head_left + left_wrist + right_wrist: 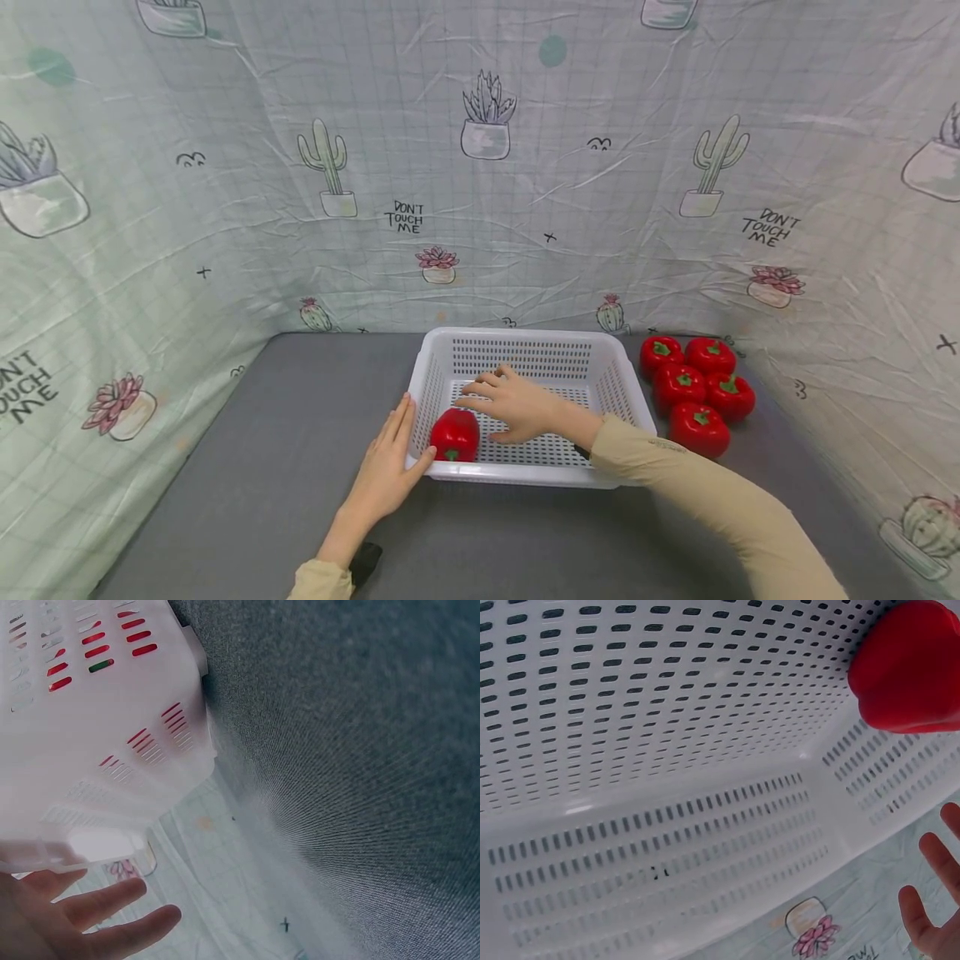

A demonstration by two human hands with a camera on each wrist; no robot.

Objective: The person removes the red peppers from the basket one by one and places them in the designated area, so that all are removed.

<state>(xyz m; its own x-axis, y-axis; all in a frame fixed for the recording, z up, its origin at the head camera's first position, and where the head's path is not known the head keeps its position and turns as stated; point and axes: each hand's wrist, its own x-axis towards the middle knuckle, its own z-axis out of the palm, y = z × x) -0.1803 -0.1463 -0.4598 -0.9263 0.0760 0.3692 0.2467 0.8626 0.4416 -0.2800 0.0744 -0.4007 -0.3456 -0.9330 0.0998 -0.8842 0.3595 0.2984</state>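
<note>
One red bell pepper (pixel 454 433) lies in the front left corner of a white perforated plastic basket (pixel 517 475), its green stem facing the front wall. Over the basket, just right of that pepper, my right hand (pixel 521 407) hovers with spread fingers and holds nothing. The right wrist view shows fingers (pixel 939 862) apart from the pepper (pixel 911 667). My left hand (pixel 384 467) rests at the basket's front left corner, thumb at the front rim and fingers stretched along the left side. In the left wrist view, straight fingers (pixel 112 904) lie by the rim.
Several more red bell peppers (pixel 679 385) stand grouped on the grey table (pixel 300 467), close to the basket's right side. A light cloth (pixel 540 242) printed with cacti hangs behind the table and along both sides.
</note>
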